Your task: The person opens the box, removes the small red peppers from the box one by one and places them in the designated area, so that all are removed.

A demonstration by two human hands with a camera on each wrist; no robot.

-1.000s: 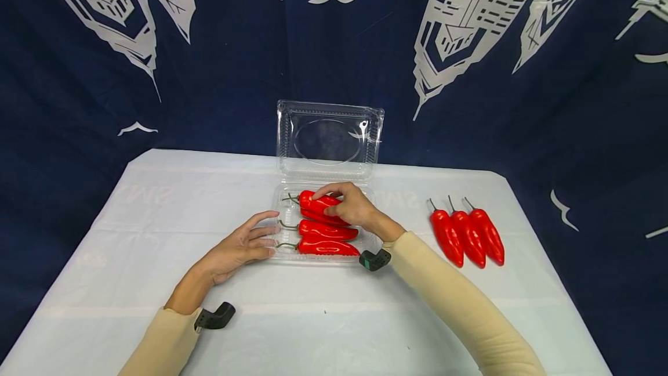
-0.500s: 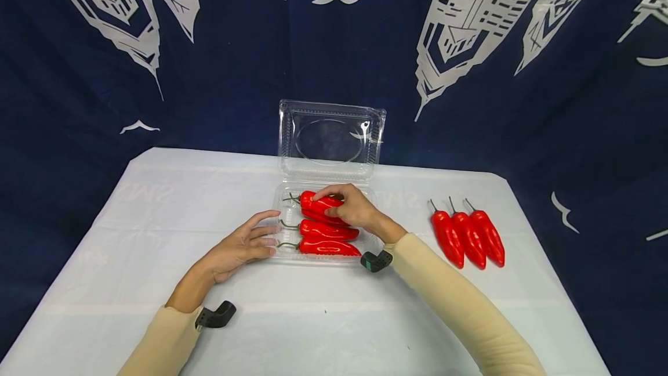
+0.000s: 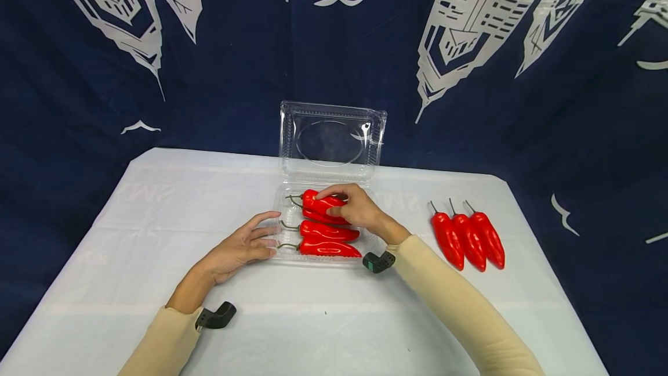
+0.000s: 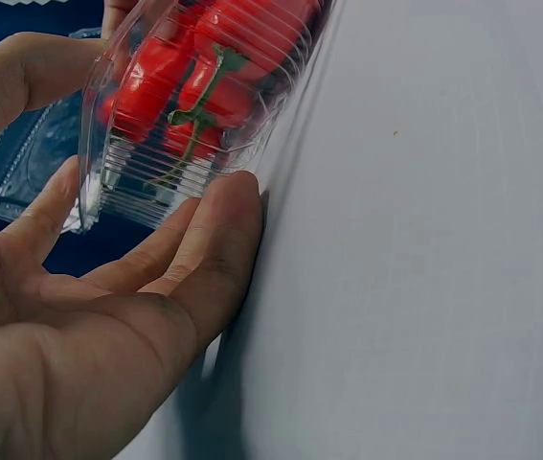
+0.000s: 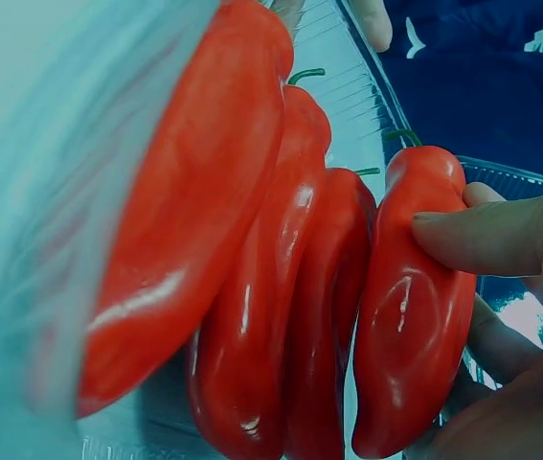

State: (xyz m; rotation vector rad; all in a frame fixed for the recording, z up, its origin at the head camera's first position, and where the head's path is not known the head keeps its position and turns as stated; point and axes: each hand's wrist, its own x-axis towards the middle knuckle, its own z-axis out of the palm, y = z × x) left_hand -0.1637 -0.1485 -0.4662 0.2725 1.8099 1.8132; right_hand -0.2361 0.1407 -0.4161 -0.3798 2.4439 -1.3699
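Note:
In the head view, a clear plastic clamshell container (image 3: 292,262) stands with its lid (image 3: 329,110) raised at the back. Red chili peppers lie side by side in it, stems to the left. My right hand (image 3: 360,209) reaches in from the right and pinches the rearmost chili pepper (image 5: 410,326), thumb on one side and fingers on the other. Beside it lies another chili pepper (image 5: 333,287), partly under the held one in the head view. Two more (image 3: 326,230) lie nearer me. My left hand (image 3: 240,248), fingers extended, rests fingertips against the container's left wall.
Three more chili peppers (image 3: 468,239) lie in a row on the white table (image 3: 313,335), right of the container. A dark blue curtain (image 3: 235,74) with white building prints hangs behind the table. The lid stands up close to it.
My right hand and the pinched chili pepper have shifted slightly to the right, and more of the stem beneath shows. The left hand has stayed at the container's wall.

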